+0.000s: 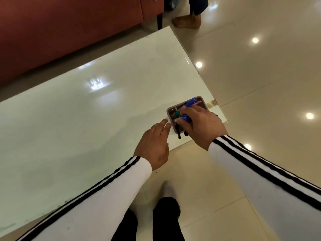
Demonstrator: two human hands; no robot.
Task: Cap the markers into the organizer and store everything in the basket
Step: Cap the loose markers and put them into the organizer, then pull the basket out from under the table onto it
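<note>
Mauve plastic organizer (199,97), one item: shallow, divided into compartments, set on the glossy white table (86,119) close to the table corner nearest the wearer.

Contents, as far as they show:
- Second blue marker (190,103), lying in the far compartment toward 1 o'clock, beside a pinkish pen-like piece (too blurred to name).
- Green marker (177,113), in the compartment on the 9 o'clock side.
- Black markers (178,133), dark barrels projecting over the near rim toward 6 o'clock, ends above the table top.

Right hand (201,126): over the organizer's 4 o'clock half, fingers curled, thumb and forefingers pinching a blue marker (185,117) just above the tray's middle. Only its blue end shows between the fingers.

Left hand (152,145): at 8 o'clock from the organizer, palm down, fingers straight and relaxed, holding nothing. The fingertips reach the tray's near-left corner; whether they touch the rim or stop just beside it cannot be told.

Sleeves (112,188): white with black stripes, on both forearms.

Surroundings: red sofa (69,23) beyond the table at 11 o'clock. Cream tiled floor (260,84) at 3 o'clock, dotted with reflected lamps. Bare foot (186,22) of another person at 12 o'clock, near the sofa's dark leg. Socked foot (167,190) of the wearer at 6 o'clock, below the table edge, with a dark trouser leg behind it.
</note>
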